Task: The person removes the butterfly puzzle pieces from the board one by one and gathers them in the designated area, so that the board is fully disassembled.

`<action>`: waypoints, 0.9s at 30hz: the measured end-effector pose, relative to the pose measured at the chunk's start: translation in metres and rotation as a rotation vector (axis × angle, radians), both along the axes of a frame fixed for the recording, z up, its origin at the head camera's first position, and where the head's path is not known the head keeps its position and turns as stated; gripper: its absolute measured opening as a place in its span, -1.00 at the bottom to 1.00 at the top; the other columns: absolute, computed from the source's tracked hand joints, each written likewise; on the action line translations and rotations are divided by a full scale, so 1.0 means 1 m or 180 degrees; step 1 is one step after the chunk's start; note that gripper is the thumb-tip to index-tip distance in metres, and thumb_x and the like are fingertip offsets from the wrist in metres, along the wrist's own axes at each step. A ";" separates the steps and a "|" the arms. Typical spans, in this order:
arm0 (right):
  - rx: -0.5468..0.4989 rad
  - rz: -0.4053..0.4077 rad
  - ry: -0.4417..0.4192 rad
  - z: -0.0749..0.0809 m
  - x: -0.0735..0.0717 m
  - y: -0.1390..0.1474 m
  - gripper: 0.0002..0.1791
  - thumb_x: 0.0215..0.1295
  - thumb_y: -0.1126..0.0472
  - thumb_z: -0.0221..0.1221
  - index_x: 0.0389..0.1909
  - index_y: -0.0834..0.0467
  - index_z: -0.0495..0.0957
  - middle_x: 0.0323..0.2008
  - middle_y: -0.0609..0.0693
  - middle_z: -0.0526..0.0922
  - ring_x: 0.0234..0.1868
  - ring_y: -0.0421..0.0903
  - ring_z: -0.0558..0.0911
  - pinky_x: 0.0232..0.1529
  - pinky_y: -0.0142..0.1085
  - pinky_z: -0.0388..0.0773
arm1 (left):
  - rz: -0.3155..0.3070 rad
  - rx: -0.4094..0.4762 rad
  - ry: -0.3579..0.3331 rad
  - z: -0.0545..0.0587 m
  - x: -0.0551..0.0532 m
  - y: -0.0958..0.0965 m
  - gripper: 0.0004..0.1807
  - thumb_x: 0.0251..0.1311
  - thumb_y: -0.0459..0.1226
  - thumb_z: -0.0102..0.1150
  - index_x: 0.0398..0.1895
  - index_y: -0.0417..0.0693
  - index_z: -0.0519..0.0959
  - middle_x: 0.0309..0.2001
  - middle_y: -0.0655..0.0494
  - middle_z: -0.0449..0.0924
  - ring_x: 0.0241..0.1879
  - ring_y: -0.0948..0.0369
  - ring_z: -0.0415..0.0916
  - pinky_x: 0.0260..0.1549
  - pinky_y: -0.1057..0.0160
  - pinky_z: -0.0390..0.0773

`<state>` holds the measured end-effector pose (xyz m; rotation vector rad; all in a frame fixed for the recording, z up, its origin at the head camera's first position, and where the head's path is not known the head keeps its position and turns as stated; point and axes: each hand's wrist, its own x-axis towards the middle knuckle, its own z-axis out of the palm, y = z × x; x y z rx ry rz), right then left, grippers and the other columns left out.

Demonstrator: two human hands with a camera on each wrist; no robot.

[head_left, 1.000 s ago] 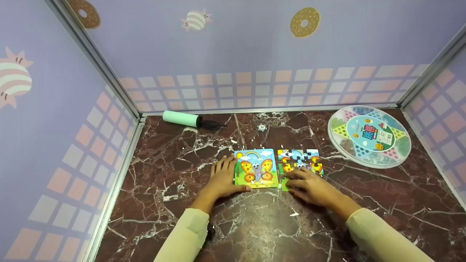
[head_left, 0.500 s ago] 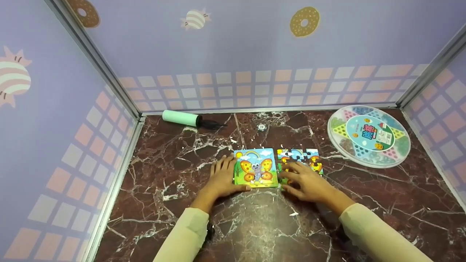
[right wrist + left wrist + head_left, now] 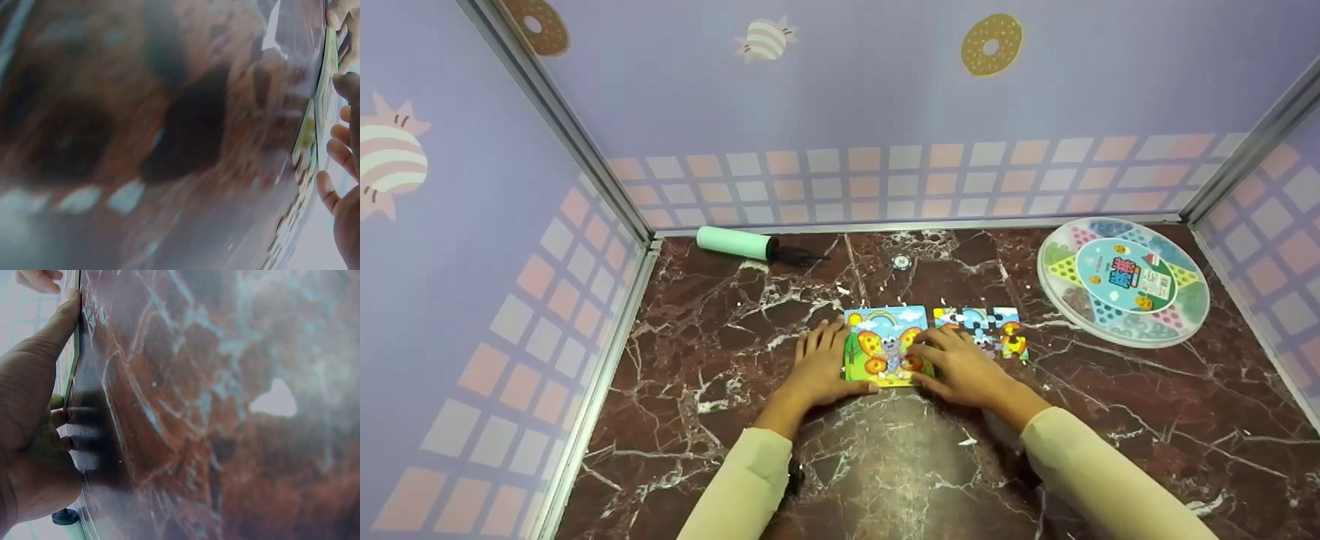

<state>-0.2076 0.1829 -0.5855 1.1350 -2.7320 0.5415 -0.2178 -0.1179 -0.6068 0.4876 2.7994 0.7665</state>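
Note:
A square butterfly picture board [image 3: 881, 321] lies flat on the marble-patterned surface. My left hand [image 3: 820, 369] rests along its left side, fingers straight and thumb at the lower edge; the left wrist view has that thumb [image 3: 61, 319] against the board's edge. Over the board's right part reaches my right hand [image 3: 966, 371], its fingers spread and loosely bent. Just right of the board is a partly joined jigsaw puzzle [image 3: 1011, 339] of the same butterfly, its lower part hidden under the right hand. In the right wrist view the right fingers [image 3: 341, 152] stand apart with nothing between them.
A mint-green hand pump [image 3: 733, 244] with a black nozzle lies at the back left. Near the back middle is a small round chip [image 3: 901, 262]. A round clear-lidded board game case [image 3: 1123, 281] sits at the back right. Patterned walls enclose the surface.
My right hand has moved left from the jigsaw puzzle onto the right part of the picture board, uncovering some puzzle pieces. The left hand has stayed in place.

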 end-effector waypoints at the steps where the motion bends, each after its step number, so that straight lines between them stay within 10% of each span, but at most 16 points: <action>1: 0.0014 -0.0007 -0.0038 0.001 0.000 -0.003 -0.51 0.50 -0.08 0.40 0.31 0.07 0.72 0.25 0.09 0.69 0.24 0.15 0.64 0.33 0.31 0.56 | -0.0003 0.0011 0.0010 0.000 0.000 0.000 0.37 0.00 0.38 0.58 0.76 -0.10 0.18 0.81 -0.11 0.00 0.80 -0.23 -0.16 0.74 -0.39 -0.28; 16: 0.0182 0.0044 -0.0282 0.002 -0.004 -0.031 -0.48 0.56 -0.10 0.35 0.38 0.06 0.68 0.22 0.10 0.62 0.29 0.11 0.61 0.21 0.34 0.63 | -0.0037 -0.0181 -0.0004 0.022 0.007 0.003 0.32 0.08 0.38 0.55 0.75 -0.11 0.19 0.79 -0.12 0.06 0.79 -0.23 -0.10 0.74 -0.39 -0.15; 27: 0.0390 0.0005 -0.0233 0.000 -0.005 -0.046 -0.52 0.55 -0.13 0.34 0.33 0.01 0.70 0.16 0.06 0.60 0.19 0.11 0.57 0.09 0.22 0.57 | -0.0014 -0.0025 -0.0033 0.010 0.004 0.001 0.34 0.05 0.36 0.57 0.75 -0.12 0.18 0.80 -0.12 0.02 0.80 -0.23 -0.16 0.74 -0.40 -0.27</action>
